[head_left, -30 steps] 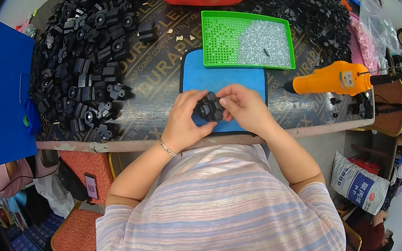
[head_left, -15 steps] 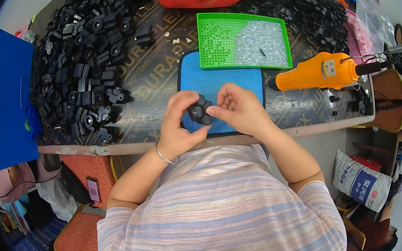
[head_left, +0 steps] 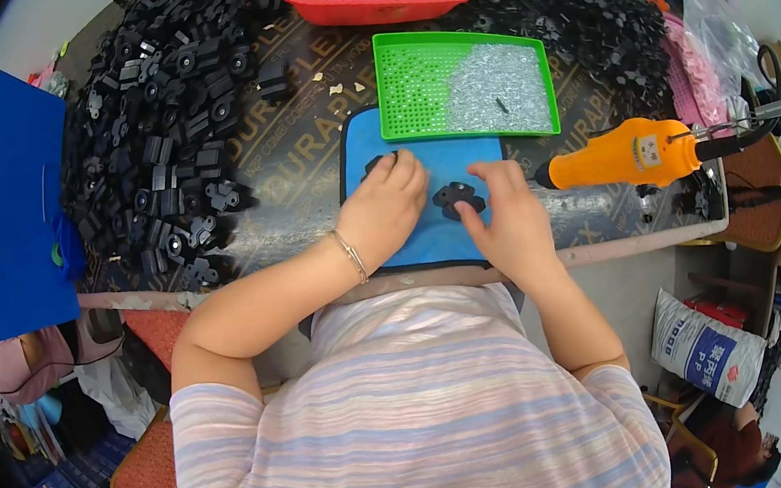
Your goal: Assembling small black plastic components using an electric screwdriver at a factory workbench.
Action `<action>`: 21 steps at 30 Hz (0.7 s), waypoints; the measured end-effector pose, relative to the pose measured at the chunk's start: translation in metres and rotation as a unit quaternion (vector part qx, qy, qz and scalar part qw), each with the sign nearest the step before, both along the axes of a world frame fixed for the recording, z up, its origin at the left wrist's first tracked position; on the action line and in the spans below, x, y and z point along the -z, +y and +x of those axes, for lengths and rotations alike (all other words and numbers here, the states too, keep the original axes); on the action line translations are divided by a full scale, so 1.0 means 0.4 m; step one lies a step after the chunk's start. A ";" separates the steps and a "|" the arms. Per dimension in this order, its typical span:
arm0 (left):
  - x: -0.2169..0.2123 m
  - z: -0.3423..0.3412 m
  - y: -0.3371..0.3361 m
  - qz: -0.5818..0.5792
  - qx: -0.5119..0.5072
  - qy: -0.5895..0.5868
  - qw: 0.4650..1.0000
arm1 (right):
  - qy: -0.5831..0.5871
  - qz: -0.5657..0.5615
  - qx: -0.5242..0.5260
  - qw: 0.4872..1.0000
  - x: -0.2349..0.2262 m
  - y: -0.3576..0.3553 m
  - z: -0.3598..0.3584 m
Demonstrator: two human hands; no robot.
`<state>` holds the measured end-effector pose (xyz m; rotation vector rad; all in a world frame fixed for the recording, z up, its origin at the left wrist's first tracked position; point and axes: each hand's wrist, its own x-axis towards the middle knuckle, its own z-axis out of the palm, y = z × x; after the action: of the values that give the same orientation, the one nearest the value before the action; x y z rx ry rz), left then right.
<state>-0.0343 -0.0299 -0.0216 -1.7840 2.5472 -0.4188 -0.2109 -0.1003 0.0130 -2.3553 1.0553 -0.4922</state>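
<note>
My left hand [head_left: 385, 206] is closed over a black plastic part [head_left: 374, 166] at the blue mat's left side; only an end of the part shows past the fingers. A second black part [head_left: 457, 200], lobed with holes, lies on the blue mat [head_left: 439, 243]. My right hand [head_left: 518, 223] is beside it, thumb at its edge, with thumb and forefinger spread apart. Beyond the mat sits a green perforated tray [head_left: 409, 90] holding many small silvery pieces [head_left: 503, 77] and one dark piece [head_left: 502, 106].
An orange power screwdriver [head_left: 625, 158] hangs at the right from an arm. Heaped black parts [head_left: 181, 121] cover the table's left, with more dark pieces [head_left: 574, 23] at the back. A red basket [head_left: 360, 13] holds black parts. Other people sit at both sides.
The black part that was held up between both hands is no longer raised. My left hand has turned palm-down over a part on the left; my right hand has moved right, beside a part on the mat.
</note>
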 end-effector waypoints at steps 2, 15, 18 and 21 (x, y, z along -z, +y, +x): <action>-0.002 -0.011 0.004 -0.003 0.022 0.023 0.999 | -0.014 -0.091 -0.036 0.995 0.014 -0.003 -0.013; 0.008 0.066 0.052 0.013 -0.091 0.493 0.865 | -0.096 0.052 -0.041 0.993 0.118 -0.047 -0.011; 0.002 0.072 0.045 0.141 -0.171 0.564 0.795 | -0.041 -0.012 -0.046 0.998 0.119 -0.076 -0.007; 0.040 0.074 0.037 0.147 -0.180 0.588 0.775 | -0.050 0.081 -0.001 0.995 0.102 -0.076 -0.014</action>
<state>-0.0047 -0.0151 -0.0378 -2.7845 2.2945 1.4681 -0.2165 -0.1309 -0.0277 -2.1678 1.0067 -0.4993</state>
